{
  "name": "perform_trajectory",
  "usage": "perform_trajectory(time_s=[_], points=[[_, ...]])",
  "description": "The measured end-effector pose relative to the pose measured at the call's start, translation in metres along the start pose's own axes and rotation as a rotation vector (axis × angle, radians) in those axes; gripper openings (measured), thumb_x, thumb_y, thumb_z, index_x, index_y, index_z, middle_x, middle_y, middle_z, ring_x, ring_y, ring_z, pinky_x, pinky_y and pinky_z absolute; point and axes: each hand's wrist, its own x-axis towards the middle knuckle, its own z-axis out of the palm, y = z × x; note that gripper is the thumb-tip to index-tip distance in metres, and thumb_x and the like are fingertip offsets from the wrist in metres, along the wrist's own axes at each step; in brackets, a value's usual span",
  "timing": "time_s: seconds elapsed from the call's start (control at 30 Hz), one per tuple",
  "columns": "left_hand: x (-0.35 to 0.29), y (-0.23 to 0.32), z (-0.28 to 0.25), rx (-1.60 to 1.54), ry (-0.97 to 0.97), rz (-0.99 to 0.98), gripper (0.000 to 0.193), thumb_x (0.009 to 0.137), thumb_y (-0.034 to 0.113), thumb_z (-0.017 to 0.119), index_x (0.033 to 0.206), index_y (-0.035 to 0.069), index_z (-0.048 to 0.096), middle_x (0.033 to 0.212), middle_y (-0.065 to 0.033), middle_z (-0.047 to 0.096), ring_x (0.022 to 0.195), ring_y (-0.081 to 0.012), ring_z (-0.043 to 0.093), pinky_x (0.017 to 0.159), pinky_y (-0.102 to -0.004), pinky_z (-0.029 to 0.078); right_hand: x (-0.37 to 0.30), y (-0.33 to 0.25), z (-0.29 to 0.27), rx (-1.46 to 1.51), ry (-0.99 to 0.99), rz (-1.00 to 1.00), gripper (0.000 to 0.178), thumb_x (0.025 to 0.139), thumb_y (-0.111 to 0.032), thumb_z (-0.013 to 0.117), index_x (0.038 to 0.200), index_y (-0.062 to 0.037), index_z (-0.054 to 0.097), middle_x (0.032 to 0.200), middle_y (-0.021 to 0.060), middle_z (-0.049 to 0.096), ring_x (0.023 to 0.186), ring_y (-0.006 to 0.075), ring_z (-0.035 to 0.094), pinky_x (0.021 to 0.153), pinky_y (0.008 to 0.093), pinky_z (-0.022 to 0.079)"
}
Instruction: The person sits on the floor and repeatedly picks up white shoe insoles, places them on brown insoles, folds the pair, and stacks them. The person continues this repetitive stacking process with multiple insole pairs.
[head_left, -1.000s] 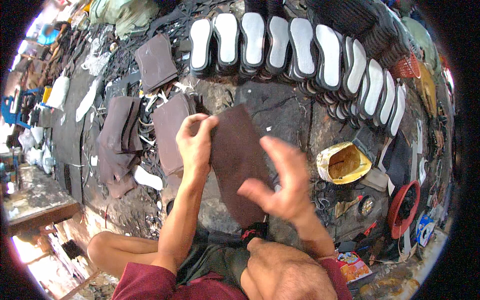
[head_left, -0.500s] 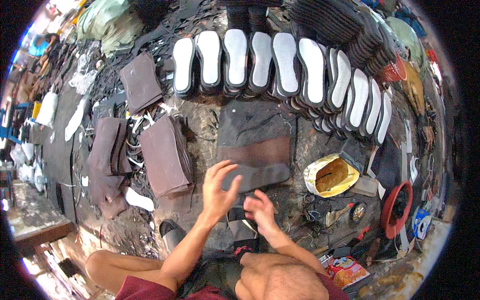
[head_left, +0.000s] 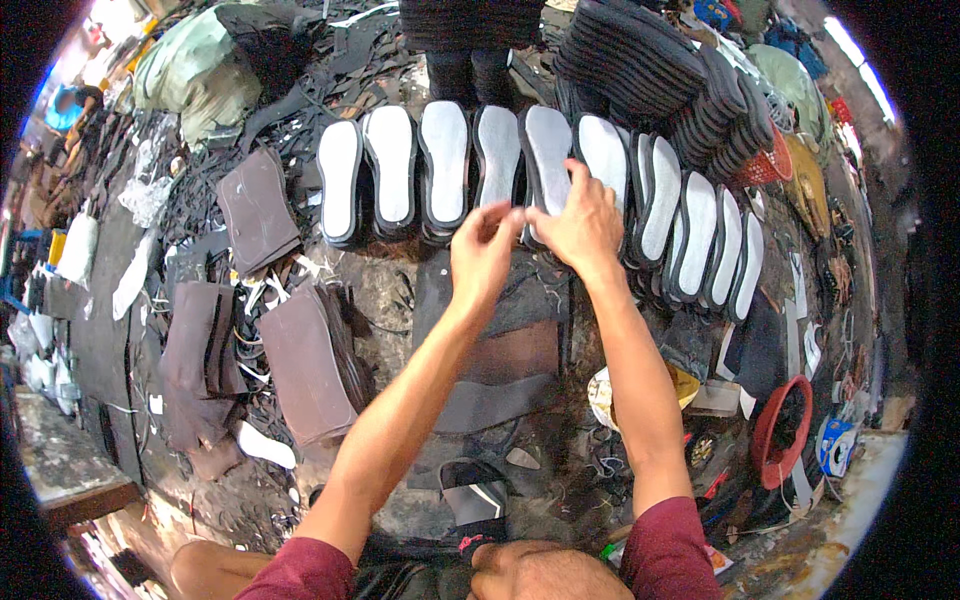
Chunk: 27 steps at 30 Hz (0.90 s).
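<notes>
Both arms reach forward to a curved row of stacked shoe soles with white tops and dark rims. My left hand (head_left: 480,255) is just in front of the white-topped sole (head_left: 497,150), its fingers loosely bent and slightly blurred, with nothing visible in them. My right hand (head_left: 588,225) is over the near end of the neighbouring sole (head_left: 547,145), index finger stretched out and thumb spread towards the left hand. Its palm hides the near end of another sole (head_left: 602,150). Below the hands lie a dark board (head_left: 435,300), a brown sheet (head_left: 510,352) and a dark grey strip (head_left: 500,402).
Brown sheets (head_left: 310,365) are stacked to the left, with more brown pieces (head_left: 195,340) beside them. Tall stacks of black soles (head_left: 625,60) stand behind the row. My right forearm partly covers a yellowish container (head_left: 685,388). A red ring-shaped object (head_left: 783,430) lies at the right.
Both hands have moved forward from above the board to the row of soles. The view has shifted, and my right forearm now crosses the yellowish container.
</notes>
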Motion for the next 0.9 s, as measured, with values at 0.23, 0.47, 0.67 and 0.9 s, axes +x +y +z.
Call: perform_trajectory(time_s=[0.23,0.47,0.67,0.9], points=[[0.08,0.011,0.045,0.135,0.023,-0.172,0.053,0.078,0.025,0.072,0.123,-0.002,0.066,0.103,-0.017,0.069,0.087,-0.025,0.065,0.074,-0.0375,0.051,-0.002,0.026,-0.014,0.152,-0.204,-0.045,0.118,0.062,-0.046,0.086,0.156,-0.0079,0.025,0.127,0.0272,0.062,0.117,0.0426,0.058,0.102,0.0482,0.046],[0.099,0.039,-0.051,0.172,-0.109,-0.151,0.058,0.081,0.014,0.067,0.138,0.01,0.058,0.122,-0.0184,0.064,0.11,-0.03,0.061,0.093,-0.0399,0.048,0.014,0.04,-0.008,0.456,-0.168,0.105,0.068,0.079,-0.034,0.076,0.14,-0.0138,0.055,0.12,0.0139,0.071,0.095,0.0302,0.07,0.088,0.0424,0.054],[0.015,0.067,-0.077,-0.109,-0.328,-0.243,0.071,0.081,0.005,0.075,0.146,0.003,0.048,0.106,-0.0095,0.07,0.096,-0.0148,0.065,0.07,-0.0238,0.049,-0.011,0.052,0.0,0.696,0.298,-0.032,0.039,0.088,-0.004,0.069,0.126,-0.0095,0.066,0.111,0.0108,0.073,0.09,0.0176,0.067,0.078,0.0297,0.056],[-0.07,0.063,-0.109,0.074,-0.493,-0.17,0.064,0.08,-0.003,0.072,0.142,0.002,0.054,0.128,-0.0085,0.066,0.113,-0.0158,0.061,0.102,-0.0318,0.045,-0.053,0.022,-0.073,1.249,0.109,-0.353,0.08,0.077,0.016,0.055,0.151,-0.0087,0.037,0.149,0.0152,0.048,0.122,0.0254,0.059,0.092,0.0328,0.054]])
